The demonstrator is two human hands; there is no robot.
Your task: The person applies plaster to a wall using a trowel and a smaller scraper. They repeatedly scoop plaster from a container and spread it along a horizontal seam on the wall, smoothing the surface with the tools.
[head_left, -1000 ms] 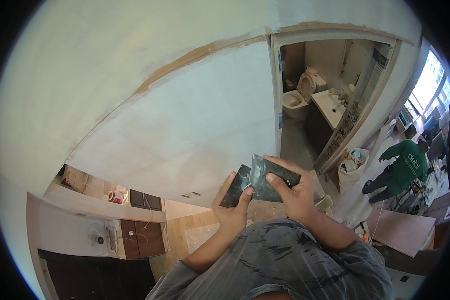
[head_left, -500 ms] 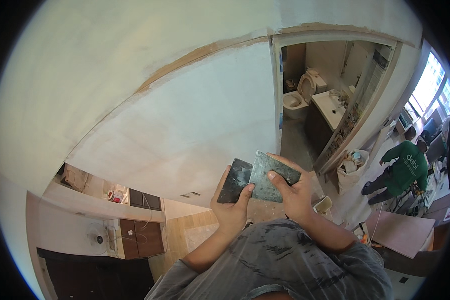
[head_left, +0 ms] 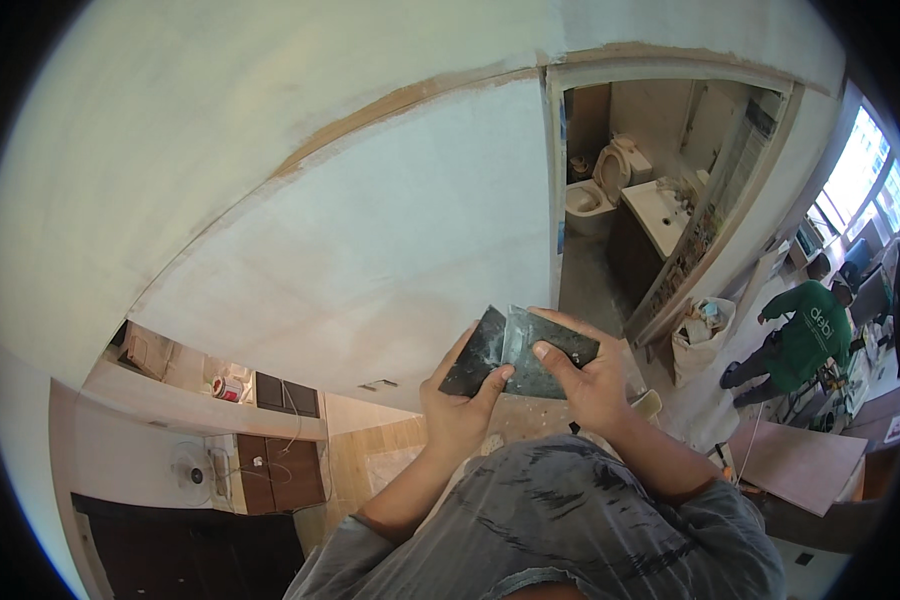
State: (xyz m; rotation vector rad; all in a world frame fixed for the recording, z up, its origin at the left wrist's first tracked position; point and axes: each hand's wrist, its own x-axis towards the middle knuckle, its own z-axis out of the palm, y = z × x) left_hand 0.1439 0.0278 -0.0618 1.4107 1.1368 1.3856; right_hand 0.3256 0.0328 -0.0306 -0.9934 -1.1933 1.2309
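Note:
Both hands are raised in front of my chest, close together before the pale wall. My left hand (head_left: 460,393) grips a dark, flat rectangular putty scraper (head_left: 477,350), thumb across its lower corner. Wrapped around a second dark scraper (head_left: 535,368) is my right hand (head_left: 592,385), its thumb pressed on the face and its fingers behind. Pale, whitish residue smears both blades. Their inner edges meet or nearly meet; whether they touch I cannot tell.
A smoothed whitish wall (head_left: 390,230) fills the view ahead. Right of it, a doorway shows a toilet (head_left: 590,200) and a washbasin (head_left: 658,215). A full white sack (head_left: 700,345) stands by the door frame. Farther right, a person in a green shirt (head_left: 810,330) bends near a pinkish board (head_left: 795,460).
The left scraper has shifted a little right and turned against the other one's inner edge. The right scraper has tilted, and its face looks darker. Both hands keep their grips.

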